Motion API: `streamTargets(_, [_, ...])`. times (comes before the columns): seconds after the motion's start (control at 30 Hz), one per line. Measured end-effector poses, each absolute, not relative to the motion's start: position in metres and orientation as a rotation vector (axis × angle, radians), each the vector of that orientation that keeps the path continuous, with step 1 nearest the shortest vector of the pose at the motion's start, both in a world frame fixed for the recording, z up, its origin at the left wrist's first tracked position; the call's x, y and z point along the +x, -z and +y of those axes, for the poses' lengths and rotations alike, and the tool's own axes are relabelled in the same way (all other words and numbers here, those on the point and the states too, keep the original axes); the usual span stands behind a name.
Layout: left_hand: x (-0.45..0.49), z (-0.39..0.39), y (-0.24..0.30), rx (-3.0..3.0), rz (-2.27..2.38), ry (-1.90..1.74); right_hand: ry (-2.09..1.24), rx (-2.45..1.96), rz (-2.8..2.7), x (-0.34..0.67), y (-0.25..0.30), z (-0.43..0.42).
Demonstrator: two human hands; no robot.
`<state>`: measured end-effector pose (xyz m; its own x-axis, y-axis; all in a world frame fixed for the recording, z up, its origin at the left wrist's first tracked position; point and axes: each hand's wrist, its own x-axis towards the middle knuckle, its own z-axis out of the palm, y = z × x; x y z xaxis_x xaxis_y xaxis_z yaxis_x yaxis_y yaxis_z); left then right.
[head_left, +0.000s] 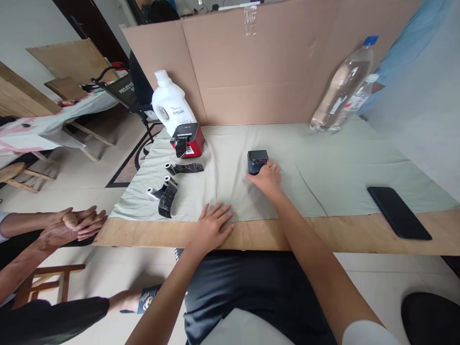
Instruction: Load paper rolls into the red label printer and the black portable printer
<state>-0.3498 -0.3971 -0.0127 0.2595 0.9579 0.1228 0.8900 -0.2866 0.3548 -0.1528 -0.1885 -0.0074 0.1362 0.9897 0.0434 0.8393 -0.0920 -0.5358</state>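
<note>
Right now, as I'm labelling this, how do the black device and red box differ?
The black device looks smaller than the red box. The device looks dark; the box has red sides under a dark top. The right hand is at the device; no hand touches the box. Both sit on the cloth.

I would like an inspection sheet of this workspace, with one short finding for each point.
Surface: pale green cloth, wrinkled, over a wooden tabletop whose front strip is uncovered.
Job's things: black box-shaped device, standing on the cloth.
Clutter: red-and-black device, three small rolls with black strips, white detergent jug, two clear plastic bottles, black smartphone.
Hands: left hand palm down at the front edge, holding nothing; right hand touching the black box-shaped device, grip unclear.
Cables: nothing seen on the cloth.
Surroundings: cardboard panel behind; another person's clasped hands at left.
</note>
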Motion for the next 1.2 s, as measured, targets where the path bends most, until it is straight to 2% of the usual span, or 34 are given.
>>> streamTargets(0.13, [-0.348, -0.346, -0.009, 1.951, 1.863, -1.003, -0.472, -1.916, -1.98, -0.125, 0.006, -0.18])
streamTargets(0.2, [-0.346, -0.296, -0.021, 1.703, 1.832, -1.133, -0.412, -1.838, -2.093, -0.113, 0.008, -0.175])
streamTargets(0.37, [-0.332, -0.16, -0.038, 1.225, 1.675, -0.841, -0.424, -1.661, -2.211, -0.1, 0.023, -0.167])
streamTargets(0.47, [-0.323, -0.118, -0.036, 1.144, 1.614, -0.679, -0.407, -1.564, -2.195, -0.098, 0.035, -0.167])
streamTargets(0.77, [-0.326, -0.104, -0.024, 1.177, 1.401, -0.432, -0.389, -1.484, -2.168, -0.096, 0.047, -0.17])
streamTargets(1.2, [-0.325, -0.102, -0.017, 1.119, 1.366, -0.408, -0.362, -1.457, -2.21, -0.093, 0.051, -0.168])
